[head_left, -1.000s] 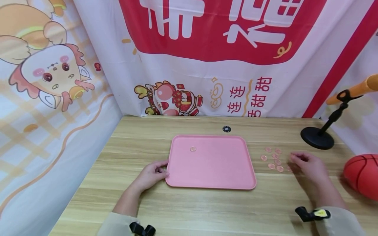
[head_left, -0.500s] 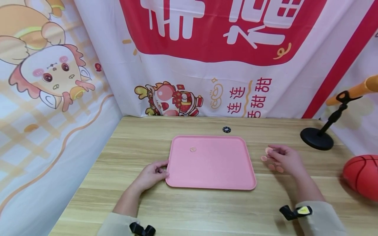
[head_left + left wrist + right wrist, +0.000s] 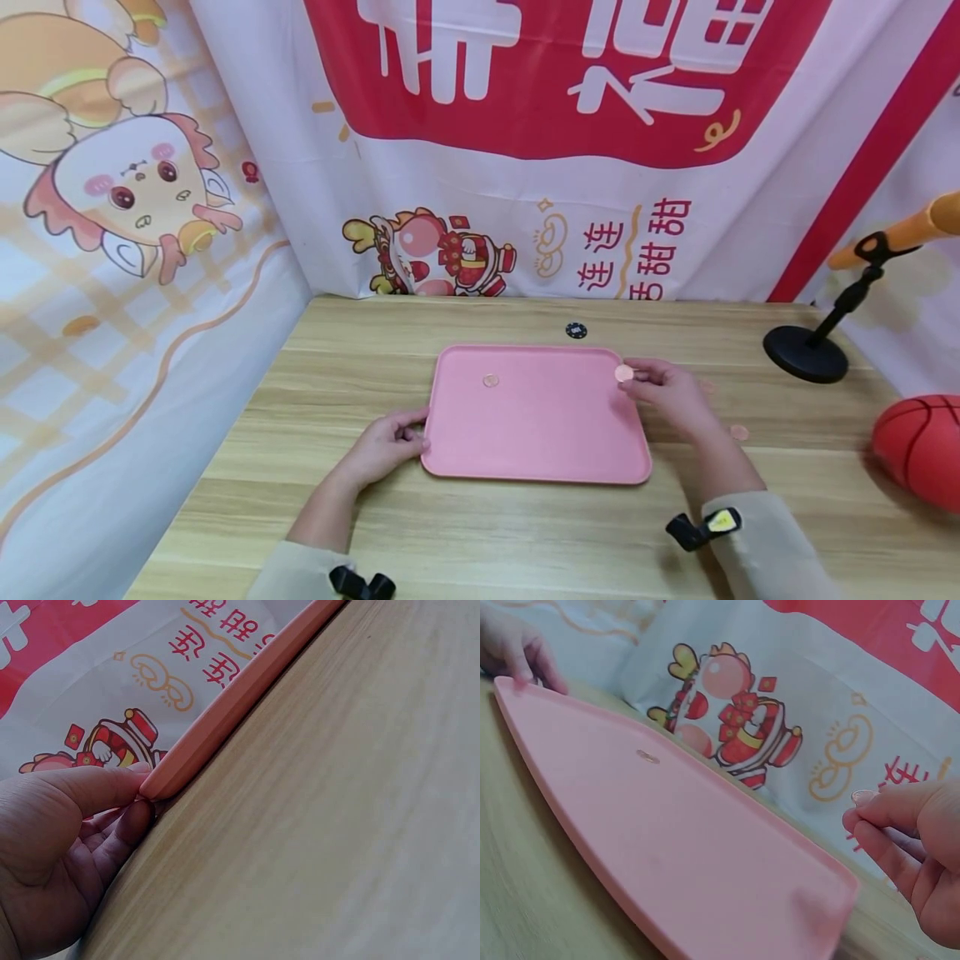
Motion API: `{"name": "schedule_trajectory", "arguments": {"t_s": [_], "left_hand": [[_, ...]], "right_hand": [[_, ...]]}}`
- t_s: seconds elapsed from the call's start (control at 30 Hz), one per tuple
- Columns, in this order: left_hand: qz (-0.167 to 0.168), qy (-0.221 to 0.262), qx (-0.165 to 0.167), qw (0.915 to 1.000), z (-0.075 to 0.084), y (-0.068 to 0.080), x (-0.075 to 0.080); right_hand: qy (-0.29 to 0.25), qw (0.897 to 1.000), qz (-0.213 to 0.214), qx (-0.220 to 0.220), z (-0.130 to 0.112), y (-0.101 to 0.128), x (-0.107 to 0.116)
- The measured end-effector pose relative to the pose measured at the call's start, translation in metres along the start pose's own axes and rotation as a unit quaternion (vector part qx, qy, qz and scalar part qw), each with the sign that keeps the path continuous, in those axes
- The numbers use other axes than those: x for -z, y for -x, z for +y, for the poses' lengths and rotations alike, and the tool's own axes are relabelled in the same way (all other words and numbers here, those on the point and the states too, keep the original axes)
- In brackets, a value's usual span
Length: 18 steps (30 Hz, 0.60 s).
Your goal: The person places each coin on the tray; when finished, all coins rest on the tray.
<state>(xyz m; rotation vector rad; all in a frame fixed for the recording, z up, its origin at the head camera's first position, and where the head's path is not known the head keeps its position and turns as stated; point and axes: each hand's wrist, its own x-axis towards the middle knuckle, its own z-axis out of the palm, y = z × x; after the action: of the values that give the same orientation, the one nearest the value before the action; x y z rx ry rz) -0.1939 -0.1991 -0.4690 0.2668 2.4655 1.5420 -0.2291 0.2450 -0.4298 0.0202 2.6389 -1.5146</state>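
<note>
- Head: tray [image 3: 536,425] flat on table [image 3: 517,533], between the hands.
- Head: left hand [image 3: 390,446] at the tray's left side, thumb and forefinger clamped on the rim.
- Head: right hand [image 3: 667,396] at the far right corner of the tray. Thumb and forefinger together on a held coin [image 3: 624,373], which is over that corner. Can't tell if more coins sit behind it.
- Head: one flat coin [image 3: 491,381] inside the tray, toward far left. On the table, a loose coin [image 3: 739,432] just beside the right forearm; another, partly hidden, behind the hand.
- Head: black chip [image 3: 576,331] on the table beyond the tray. Black stand [image 3: 806,354] and red ball [image 3: 918,450] at right, well apart from the tray.
- Left wrist: thumb on the tray's corner, a fingertip just under it, remaining fingers curled.
- Right wrist: held coin gripped at the fingertips, raised clear of the tray. Flat coin visible on the tray floor; left hand at the opposite end.
</note>
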Motion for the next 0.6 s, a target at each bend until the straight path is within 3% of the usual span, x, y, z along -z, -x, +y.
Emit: {"name": "schedule_trajectory", "arguments": {"t_s": [0.1,0.3,0.47,0.6], "left_hand": [[-0.001,0.003,0.001,1.0,0.001,0.001,0.0],[-0.003,0.005,0.001,1.0,0.002,0.001,0.001],[-0.006,0.005,0.0,1.0,0.002,0.001,0.0],[-0.004,0.005,0.001,1.0,0.003,0.002,-0.001]], "right_hand": [[-0.039,0.999,-0.01,0.018,-0.005,-0.002,-0.011],[-0.103,0.995,-0.009,0.012,-0.018,-0.007,-0.034],[-0.044,0.999,-0.008,0.022,-0.022,-0.017,-0.051],[-0.02,0.998,-0.012,0.064,-0.022,-0.029,-0.066]]}}
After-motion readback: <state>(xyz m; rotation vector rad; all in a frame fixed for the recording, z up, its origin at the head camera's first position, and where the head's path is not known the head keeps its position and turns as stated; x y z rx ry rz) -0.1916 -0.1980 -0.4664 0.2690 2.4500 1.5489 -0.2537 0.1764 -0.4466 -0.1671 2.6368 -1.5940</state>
